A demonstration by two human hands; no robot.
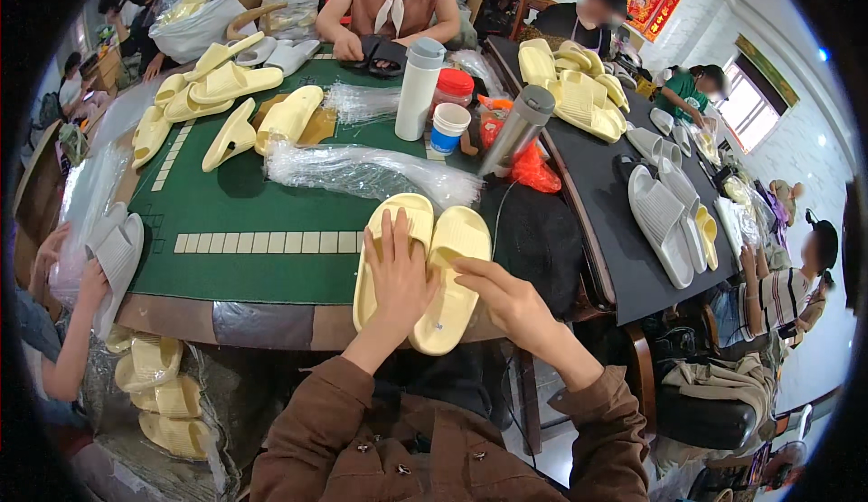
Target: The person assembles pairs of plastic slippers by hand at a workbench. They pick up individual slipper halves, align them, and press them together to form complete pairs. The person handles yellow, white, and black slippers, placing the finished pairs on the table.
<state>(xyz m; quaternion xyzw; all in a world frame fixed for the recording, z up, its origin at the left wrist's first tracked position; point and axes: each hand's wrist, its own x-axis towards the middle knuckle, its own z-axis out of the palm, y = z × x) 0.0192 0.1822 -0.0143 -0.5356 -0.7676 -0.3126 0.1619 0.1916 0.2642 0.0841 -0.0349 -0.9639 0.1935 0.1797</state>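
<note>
A pair of pale yellow slide slippers (458,231) lies side by side at the near edge of the table, heels toward me. My left hand (398,271) rests flat over the left slipper, its fingers stretched across the strap and its thumb near the gap between the two. At the right slipper's strap edge, the fingers of my right hand (511,301) are pressed together in a pinch. Whatever is between those fingertips is too small to make out. Just beyond the slippers lies a bundle of long clear plastic strands (371,173).
A white bottle (419,90), a paper cup (448,128) and a steel tumbler (518,131) stand beyond the strands. Loose yellow slippers (289,118) lie at far left. Co-workers sit around; one holds grey slippers (116,262). A black table (624,276) with slippers adjoins at right.
</note>
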